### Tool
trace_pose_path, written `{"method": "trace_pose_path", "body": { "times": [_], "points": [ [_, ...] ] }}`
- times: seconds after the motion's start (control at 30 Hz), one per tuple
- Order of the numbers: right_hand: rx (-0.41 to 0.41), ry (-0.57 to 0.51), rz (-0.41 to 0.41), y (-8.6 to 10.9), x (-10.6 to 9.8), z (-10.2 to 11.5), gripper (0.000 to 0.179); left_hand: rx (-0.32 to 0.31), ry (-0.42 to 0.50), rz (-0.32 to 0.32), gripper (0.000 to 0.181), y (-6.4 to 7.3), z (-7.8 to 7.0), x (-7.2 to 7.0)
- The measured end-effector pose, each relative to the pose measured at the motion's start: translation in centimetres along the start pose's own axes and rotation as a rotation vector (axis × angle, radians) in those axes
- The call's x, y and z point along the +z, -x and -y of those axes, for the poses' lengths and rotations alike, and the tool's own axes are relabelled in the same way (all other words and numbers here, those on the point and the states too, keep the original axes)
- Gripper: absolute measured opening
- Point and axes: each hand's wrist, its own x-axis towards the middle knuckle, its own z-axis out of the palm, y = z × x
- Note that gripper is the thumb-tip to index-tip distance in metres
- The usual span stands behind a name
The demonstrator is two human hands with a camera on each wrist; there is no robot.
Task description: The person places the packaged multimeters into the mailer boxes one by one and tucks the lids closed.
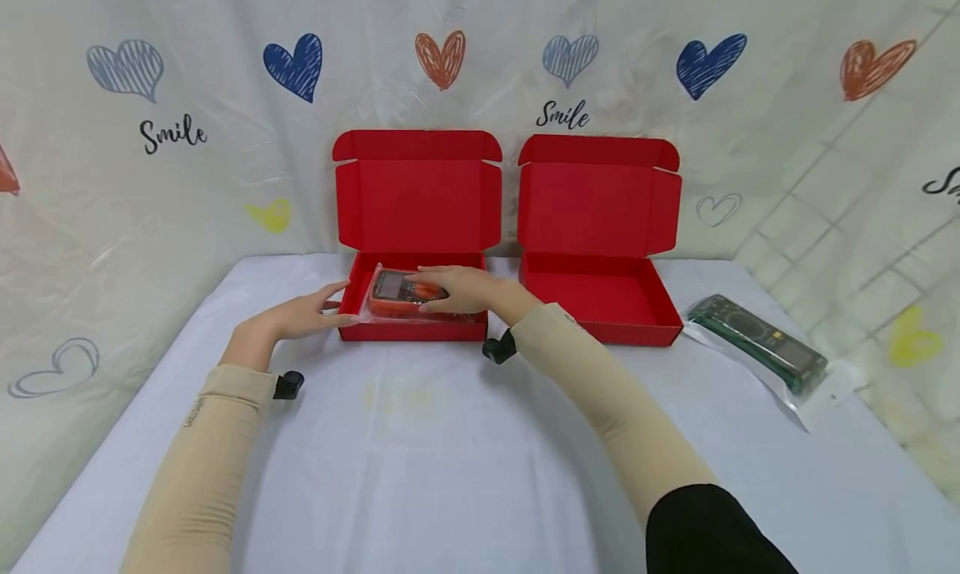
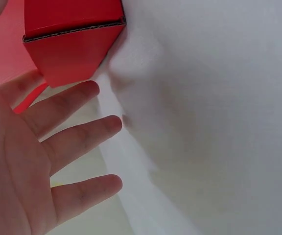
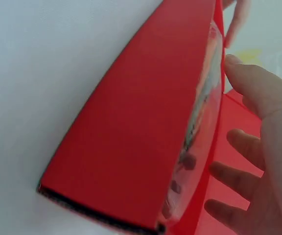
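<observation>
An orange multimeter [image 1: 388, 306] in a clear plastic bag lies inside the left red box [image 1: 412, 332], whose lid stands raised behind it. My right hand [image 1: 474, 291] reaches over the box, its fingers overlapping the multimeter in the head view. From the right wrist, that hand [image 3: 280, 142] shows its fingers spread beside the bagged multimeter [image 3: 196, 122], not curled round it. At the box's left side is my left hand [image 1: 296, 317], fingers extended along the wall. The left wrist view shows its fingers [image 2: 82, 142] spread near a box corner [image 2: 77, 54].
To the right stands a second red box [image 1: 645, 335], lid up, its bare inside showing. A dark green device [image 1: 757, 341] in a clear bag lies on the right of the white-covered table [image 1: 435, 474]. A curtain [image 1: 495, 74] printed with hearts hangs behind.
</observation>
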Motion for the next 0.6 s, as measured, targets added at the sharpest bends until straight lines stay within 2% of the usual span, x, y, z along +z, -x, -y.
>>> {"method": "trace_pose_path", "body": {
  "times": [0.13,0.23,0.5,0.6],
  "points": [
    [-0.003,-0.011,-0.052,0.7,-0.3,-0.4,0.068,0.017,-0.027,-0.033,0.096,-0.1,-0.1,-0.3],
    [0.007,-0.022,-0.120,1.3,-0.5,-0.9,0.065,0.029,-0.039,-0.063,0.092,-0.2,-0.2,-0.5],
    [0.124,-0.200,-0.395,3.3,-1.0,-2.6,0.056,0.019,0.032,-0.156,0.076,-1.2,-0.5,-0.9],
    [0.157,-0.246,-0.479,3.7,-0.9,-3.1,0.052,0.032,0.051,-0.201,0.073,-1.4,-0.6,-1.1]
  ]
}}
